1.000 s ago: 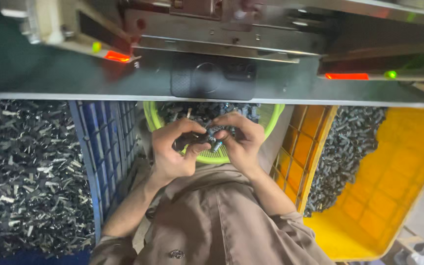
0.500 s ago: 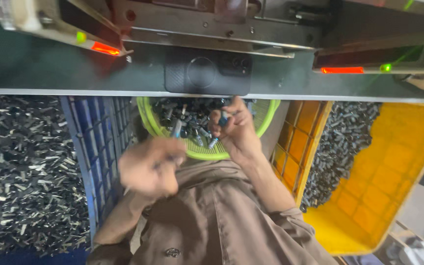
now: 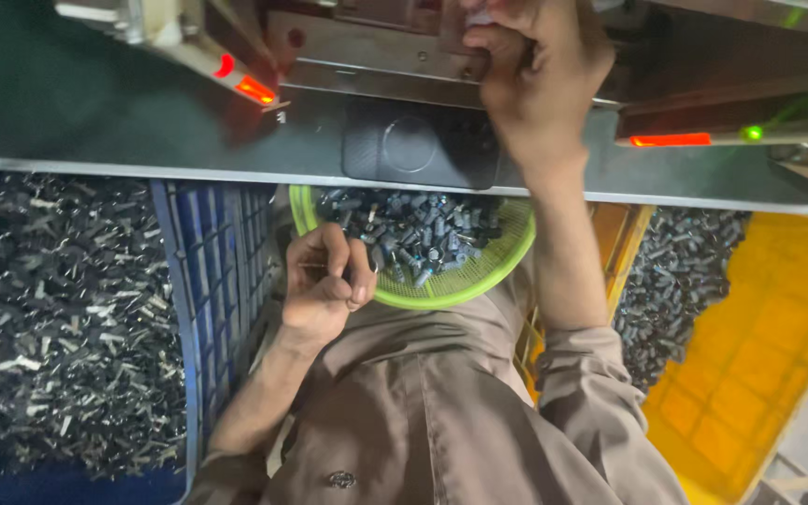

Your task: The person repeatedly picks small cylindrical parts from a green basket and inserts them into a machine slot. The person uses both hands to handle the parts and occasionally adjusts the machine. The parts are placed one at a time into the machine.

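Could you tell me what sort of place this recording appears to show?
It looks like a factory workstation for small metal parts. A blue crate and a yellow crate hold heaps of dark parts, a green basket of them sits on the lap, and the right hand reaches up to a machine with indicator lights.

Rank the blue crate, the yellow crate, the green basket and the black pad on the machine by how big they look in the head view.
1. blue crate and yellow crate: look alike, both cut off by the frame, so unranked
2. green basket, partly hidden under the machine's edge
3. black pad
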Action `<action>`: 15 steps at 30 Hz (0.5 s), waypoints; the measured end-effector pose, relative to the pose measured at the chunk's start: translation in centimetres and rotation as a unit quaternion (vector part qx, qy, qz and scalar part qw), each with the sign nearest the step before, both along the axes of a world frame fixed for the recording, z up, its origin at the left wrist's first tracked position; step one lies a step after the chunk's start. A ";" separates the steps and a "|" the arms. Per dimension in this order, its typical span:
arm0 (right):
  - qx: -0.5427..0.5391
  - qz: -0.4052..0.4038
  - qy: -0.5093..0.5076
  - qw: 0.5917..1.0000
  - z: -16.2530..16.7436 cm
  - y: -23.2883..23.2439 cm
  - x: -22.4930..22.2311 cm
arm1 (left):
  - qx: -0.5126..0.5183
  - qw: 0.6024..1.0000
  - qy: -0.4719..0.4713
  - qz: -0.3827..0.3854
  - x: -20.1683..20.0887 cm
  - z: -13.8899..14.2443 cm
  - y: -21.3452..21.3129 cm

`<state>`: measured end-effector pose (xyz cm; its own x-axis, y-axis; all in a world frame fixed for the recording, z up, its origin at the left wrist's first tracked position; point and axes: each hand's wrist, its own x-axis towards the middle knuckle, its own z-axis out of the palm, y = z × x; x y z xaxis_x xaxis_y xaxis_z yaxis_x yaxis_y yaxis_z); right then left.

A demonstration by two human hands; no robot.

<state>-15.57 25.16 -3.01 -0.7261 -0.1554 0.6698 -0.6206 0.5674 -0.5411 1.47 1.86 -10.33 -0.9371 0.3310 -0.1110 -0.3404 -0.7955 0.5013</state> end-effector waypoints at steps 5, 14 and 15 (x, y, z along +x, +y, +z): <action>0.118 0.004 -0.027 0.993 3.9 0.5 1.3 | 0.101 0.994 -0.028 -0.015 -0.3 -0.5 0.4; -0.215 0.043 -0.435 0.873 -5.6 -4.1 16.4 | -0.041 0.996 -0.021 0.071 -1.4 2.4 1.8; -0.250 -0.010 -0.450 0.857 -6.3 -4.2 17.0 | -0.109 0.989 -0.022 0.098 -1.5 2.9 2.0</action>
